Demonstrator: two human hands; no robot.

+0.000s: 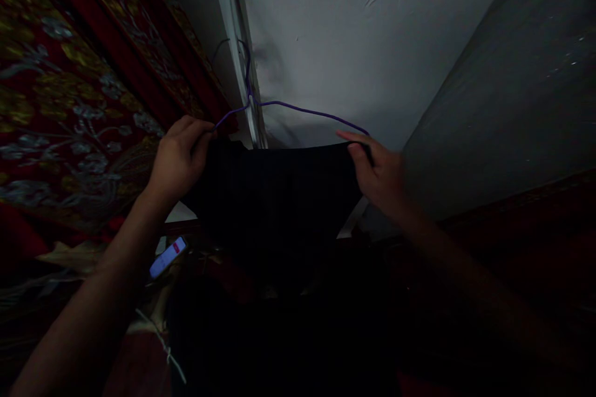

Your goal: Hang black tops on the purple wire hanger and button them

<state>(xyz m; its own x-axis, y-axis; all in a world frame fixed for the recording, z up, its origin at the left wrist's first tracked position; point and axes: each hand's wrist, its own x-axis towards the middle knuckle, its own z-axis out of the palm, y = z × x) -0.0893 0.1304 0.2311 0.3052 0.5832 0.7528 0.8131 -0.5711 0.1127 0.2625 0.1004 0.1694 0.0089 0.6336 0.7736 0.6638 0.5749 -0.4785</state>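
A purple wire hanger [302, 110] hangs by its hook from a pale upright edge against the wall. Dark cloth, seemingly a garment [284, 192], stretches between my hands below the hanger's arms; its kind is too dark to make out. My left hand [179, 152] pinches its left upper corner, beside the hanger's left end. At the other corner, my right hand [375, 167] grips the cloth between thumb and fingers, with the index finger along the hanger's right end. Shadow hides the garment's lower part.
Red fabric [84, 93] with gold and silver floral patterns hangs at the left. A white wall [363, 31] stands behind the hanger, with a grey surface [512, 105] to the right. A lit phone [167, 257] and a pale cord [162, 344] lie lower left.
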